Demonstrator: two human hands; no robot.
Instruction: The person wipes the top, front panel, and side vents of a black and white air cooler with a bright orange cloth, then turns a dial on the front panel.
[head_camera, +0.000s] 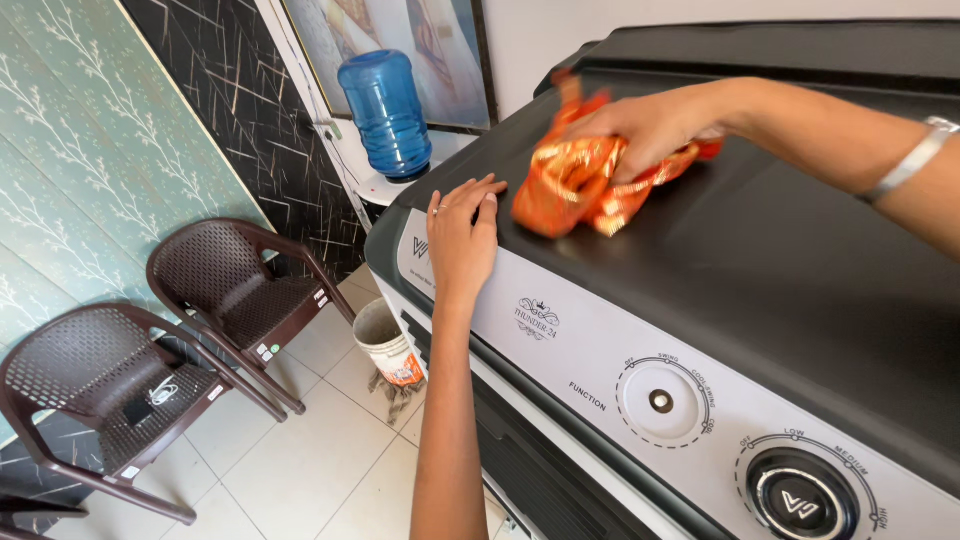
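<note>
**Orange cloth pressed on a dark cooler top**

The large appliance fills the right side of the view: a boxy air cooler with a flat, matte black plastic top and a sloping grey-white front panel. On that top, near its front left corner, lies a crumpled orange cloth, shiny and crinkled, with gold-patterned folds that catch the light. The right hand comes in from the right across the top and lies over the cloth, fingers curled down and closed on the bunched fabric. A smooth silver bangle circles that wrist.

The left hand rests flat at the cooler's front left edge, just beside the cloth but not touching it. Its fingers lie straight and close together, tips on the black top and palm over the pale panel; a thin ring shows on one finger.

On the front panel, to the right of the left hand, sit two round dials: a flat white knob with a small dark centre, and further right a black knob ringed in chrome.

Behind the cooler's left corner stands a translucent blue water jug, ribbed and cylindrical, neck down on a white stand. Below the cooler, on the pale glossy floor tiles, a worn white plastic bucket stands. Left of the cooler are two dark brown plastic chairs with woven-look mesh seats and curved arms, set against a green wall panel printed with pale branch shapes.
</note>
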